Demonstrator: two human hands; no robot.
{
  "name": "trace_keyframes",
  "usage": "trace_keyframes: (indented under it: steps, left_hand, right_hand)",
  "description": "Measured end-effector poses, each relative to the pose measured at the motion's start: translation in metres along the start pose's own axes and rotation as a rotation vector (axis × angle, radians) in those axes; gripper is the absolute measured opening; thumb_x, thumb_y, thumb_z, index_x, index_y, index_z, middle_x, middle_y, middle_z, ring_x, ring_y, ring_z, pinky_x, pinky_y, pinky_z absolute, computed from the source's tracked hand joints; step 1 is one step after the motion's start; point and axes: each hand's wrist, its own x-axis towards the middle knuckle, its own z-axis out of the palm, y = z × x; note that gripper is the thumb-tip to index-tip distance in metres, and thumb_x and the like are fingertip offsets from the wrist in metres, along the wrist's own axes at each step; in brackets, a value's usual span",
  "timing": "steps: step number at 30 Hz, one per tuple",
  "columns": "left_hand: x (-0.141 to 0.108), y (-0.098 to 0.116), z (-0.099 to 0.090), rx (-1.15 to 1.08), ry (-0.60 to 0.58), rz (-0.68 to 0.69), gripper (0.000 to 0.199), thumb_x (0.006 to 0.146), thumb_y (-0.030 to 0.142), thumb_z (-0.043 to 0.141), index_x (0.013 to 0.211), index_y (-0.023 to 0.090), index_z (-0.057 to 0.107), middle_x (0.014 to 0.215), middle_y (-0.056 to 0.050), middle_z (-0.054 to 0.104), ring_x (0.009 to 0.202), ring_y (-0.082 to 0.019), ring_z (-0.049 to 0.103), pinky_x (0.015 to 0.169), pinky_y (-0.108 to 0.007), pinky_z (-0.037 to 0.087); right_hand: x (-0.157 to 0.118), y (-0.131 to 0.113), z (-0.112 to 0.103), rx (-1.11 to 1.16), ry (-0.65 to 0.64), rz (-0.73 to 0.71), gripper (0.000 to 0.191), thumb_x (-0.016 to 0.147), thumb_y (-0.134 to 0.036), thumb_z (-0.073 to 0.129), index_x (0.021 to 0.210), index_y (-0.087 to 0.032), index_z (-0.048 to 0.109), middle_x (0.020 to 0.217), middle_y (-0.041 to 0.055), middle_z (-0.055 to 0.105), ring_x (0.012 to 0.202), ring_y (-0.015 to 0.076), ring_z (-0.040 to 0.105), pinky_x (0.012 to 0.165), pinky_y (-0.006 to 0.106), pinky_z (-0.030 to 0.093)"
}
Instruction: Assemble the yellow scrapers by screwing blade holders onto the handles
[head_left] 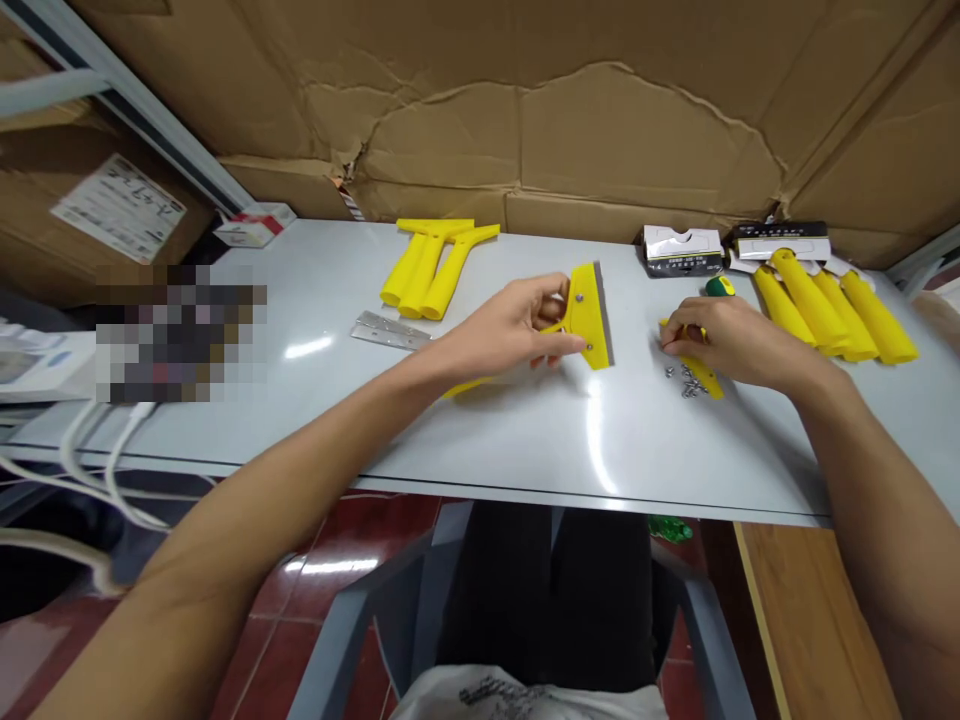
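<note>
My left hand (pixel 529 325) is closed round the handle of a yellow scraper (pixel 589 325). The scraper's head stands upright above the table, with two screws on its face and a dark blade edge on the right. My right hand (pixel 716 335) is over the table at the right, its fingers bent together; what they hold, if anything, is hidden. Under it lies a yellow plastic strip (pixel 705 378), partly covered. Beside the strip is a small pile of screws (pixel 691 385). A green and yellow handle end (pixel 720 287) shows just behind the right hand.
Yellow scraper handles (pixel 431 270) lie at the back, with metal blades (pixel 391 331) in front. Several more yellow scrapers (pixel 825 310) lie at the right near two small boxes (pixel 682 250). Cardboard (pixel 570 140) stands behind the table (pixel 480 455); white cables (pixel 112 460) hang at the left edge.
</note>
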Motion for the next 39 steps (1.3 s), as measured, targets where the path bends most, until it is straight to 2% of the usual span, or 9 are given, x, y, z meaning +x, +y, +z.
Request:
trace_keyframes:
  steps: [2,4,8,12,16,20,23,31,39]
  left_hand:
    - [-0.002,0.002,0.005,-0.050,-0.057,-0.155,0.026,0.089,0.022,0.079,0.110,0.018,0.063,0.098,-0.005,0.074,0.064,-0.009,0.062,0.055,-0.024,0.047]
    - [-0.002,0.000,0.011,-0.063,-0.066,-0.245,0.022,0.091,0.018,0.075,0.110,0.016,0.064,0.095,-0.005,0.073,0.063,-0.009,0.062,0.055,-0.024,0.047]
    - [-0.001,-0.003,0.019,-0.144,-0.047,-0.297,0.014,0.092,0.013,0.071,0.103,0.015,0.063,0.084,-0.003,0.070,0.062,-0.009,0.061,0.054,-0.023,0.047]
    - [0.000,-0.006,0.021,-0.254,-0.038,-0.309,0.013,0.093,0.015,0.070,0.102,0.016,0.060,0.073,0.000,0.066,0.057,-0.009,0.059,0.052,-0.023,0.046]
    - [-0.001,-0.006,0.023,-0.302,-0.002,-0.304,0.017,0.092,0.014,0.071,0.104,0.016,0.059,0.071,0.001,0.066,0.056,-0.009,0.058,0.052,-0.023,0.045]
    - [-0.003,-0.001,0.026,-0.319,0.037,-0.257,0.020,0.089,0.013,0.074,0.103,0.016,0.059,0.075,0.002,0.067,0.057,-0.008,0.058,0.054,-0.023,0.047]
    - [-0.004,0.001,0.025,-0.292,0.053,-0.209,0.023,0.087,0.015,0.078,0.101,0.017,0.060,0.077,0.002,0.068,0.059,-0.008,0.059,0.056,-0.023,0.047]
    - [-0.007,0.008,0.022,-0.233,0.086,-0.141,0.026,0.085,0.022,0.082,0.097,0.018,0.059,0.078,0.001,0.070,0.063,-0.009,0.063,0.058,-0.024,0.047]
    - [-0.009,0.004,0.023,-0.199,0.092,-0.097,0.027,0.086,0.022,0.079,0.107,0.016,0.064,0.089,-0.002,0.074,0.067,-0.009,0.065,0.060,-0.022,0.048]
  right_hand:
    - [0.000,-0.008,0.001,0.029,0.065,-0.011,0.013,0.095,-0.026,0.066,0.087,-0.023,0.076,0.089,0.0038,0.078,0.078,0.0206,0.067,0.074,0.038,0.050]
    - [-0.002,-0.021,0.001,0.141,0.154,-0.015,0.014,0.096,-0.031,0.068,0.089,-0.023,0.076,0.084,0.0023,0.078,0.072,0.0188,0.067,0.073,0.038,0.052]
    - [-0.009,-0.057,0.004,0.440,0.306,-0.097,0.014,0.096,-0.038,0.077,0.094,-0.024,0.081,0.092,0.0014,0.083,0.078,0.0173,0.072,0.075,0.035,0.057]
    - [-0.012,-0.077,0.011,0.483,0.288,-0.179,0.011,0.099,-0.028,0.075,0.100,-0.025,0.085,0.096,0.0008,0.085,0.080,0.0159,0.074,0.071,0.033,0.057]
    - [-0.009,-0.075,0.018,0.435,0.292,-0.234,0.010,0.100,-0.023,0.074,0.100,-0.023,0.084,0.094,0.0013,0.083,0.076,0.0141,0.071,0.067,0.031,0.055]
    - [-0.007,-0.073,0.023,0.453,0.323,-0.291,0.010,0.101,-0.025,0.074,0.099,-0.025,0.084,0.099,0.0036,0.078,0.076,0.0144,0.068,0.068,0.032,0.055]
    - [-0.007,-0.075,0.026,0.469,0.376,-0.294,0.009,0.099,-0.028,0.077,0.099,-0.029,0.086,0.101,0.0040,0.073,0.076,0.0151,0.066,0.068,0.035,0.057]
    - [-0.010,-0.086,0.028,0.459,0.510,-0.304,0.017,0.099,-0.023,0.076,0.104,-0.034,0.087,0.097,0.0039,0.071,0.074,0.0159,0.062,0.059,0.034,0.052]
    - [-0.012,-0.090,0.027,0.505,0.485,-0.262,0.009,0.097,-0.022,0.077,0.102,-0.028,0.082,0.099,0.0039,0.070,0.074,0.0141,0.060,0.061,0.032,0.054]
